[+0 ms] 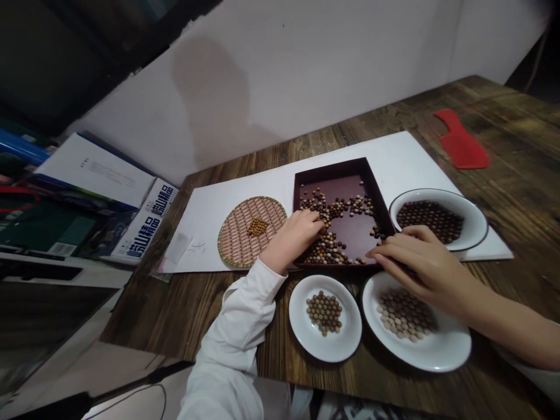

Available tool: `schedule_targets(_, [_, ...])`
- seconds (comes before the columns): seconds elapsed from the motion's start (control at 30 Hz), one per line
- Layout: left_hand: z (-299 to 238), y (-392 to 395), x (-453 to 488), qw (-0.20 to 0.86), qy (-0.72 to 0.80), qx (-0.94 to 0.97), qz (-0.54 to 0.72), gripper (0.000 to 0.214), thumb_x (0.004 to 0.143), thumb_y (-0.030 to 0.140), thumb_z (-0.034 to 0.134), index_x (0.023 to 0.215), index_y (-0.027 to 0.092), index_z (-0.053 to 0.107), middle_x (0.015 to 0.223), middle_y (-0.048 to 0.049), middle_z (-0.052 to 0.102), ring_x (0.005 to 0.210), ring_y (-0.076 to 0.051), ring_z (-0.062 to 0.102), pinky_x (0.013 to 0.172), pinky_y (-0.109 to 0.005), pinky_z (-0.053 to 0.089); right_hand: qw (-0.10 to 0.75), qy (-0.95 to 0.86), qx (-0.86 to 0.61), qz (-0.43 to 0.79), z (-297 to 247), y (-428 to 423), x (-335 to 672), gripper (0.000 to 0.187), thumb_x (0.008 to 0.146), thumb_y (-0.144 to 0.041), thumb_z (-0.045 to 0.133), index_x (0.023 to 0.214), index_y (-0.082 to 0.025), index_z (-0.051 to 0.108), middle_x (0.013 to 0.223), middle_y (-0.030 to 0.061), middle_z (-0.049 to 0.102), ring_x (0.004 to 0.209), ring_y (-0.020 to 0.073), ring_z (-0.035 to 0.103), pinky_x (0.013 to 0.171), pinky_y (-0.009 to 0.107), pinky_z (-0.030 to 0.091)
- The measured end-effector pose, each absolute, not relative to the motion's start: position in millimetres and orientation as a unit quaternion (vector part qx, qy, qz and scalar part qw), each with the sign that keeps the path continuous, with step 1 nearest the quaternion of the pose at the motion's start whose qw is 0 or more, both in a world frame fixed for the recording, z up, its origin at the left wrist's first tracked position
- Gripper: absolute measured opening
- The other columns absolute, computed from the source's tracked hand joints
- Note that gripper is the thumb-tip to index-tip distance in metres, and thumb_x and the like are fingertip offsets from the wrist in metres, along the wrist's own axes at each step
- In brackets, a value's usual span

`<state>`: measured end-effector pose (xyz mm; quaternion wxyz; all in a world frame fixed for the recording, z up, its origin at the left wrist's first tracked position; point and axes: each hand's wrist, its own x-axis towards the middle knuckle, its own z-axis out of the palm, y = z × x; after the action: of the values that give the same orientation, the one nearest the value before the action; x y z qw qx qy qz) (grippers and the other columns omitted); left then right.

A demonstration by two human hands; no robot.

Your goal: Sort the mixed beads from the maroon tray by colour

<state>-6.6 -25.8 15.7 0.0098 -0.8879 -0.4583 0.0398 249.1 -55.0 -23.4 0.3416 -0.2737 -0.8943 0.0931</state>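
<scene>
Being touched: mixed seeds point(336, 205) in a maroon tray point(332, 169), by the curled left hand point(297, 236); its lower right corner, by the half-closed right hand point(420, 265), any grasp untellable.

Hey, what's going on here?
A person's left hand rests among mixed brown beads in a dark maroon tray, while the right hand reaches to the tray's near corner. Around the tray, a small white plate, a larger white plate and a white bowl each hold beads. A round woven mat holds a small cluster.
</scene>
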Motion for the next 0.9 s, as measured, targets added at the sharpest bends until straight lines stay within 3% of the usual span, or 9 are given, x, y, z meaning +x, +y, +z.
schedule_targets(0.9, [9.1, -23.4, -5.1, -0.02, -0.436, -0.899, 0.015, 0.017, 0.097, 0.017, 0.047, 0.1, 0.015, 0.063, 0.103, -0.0069, 0.063, 0.097, -0.02, 0.056, 0.085, -0.032, 0.044, 0.337, -0.899, -0.269, 0.079, -23.3, -55.3, 249.4, 0.011, 0.097, -0.019, 0.049, 0.1, -0.02, 0.059, 0.084, 0.0007, 0.067, 0.076, 0.0152, 0.062, 0.086, 0.036, 0.035])
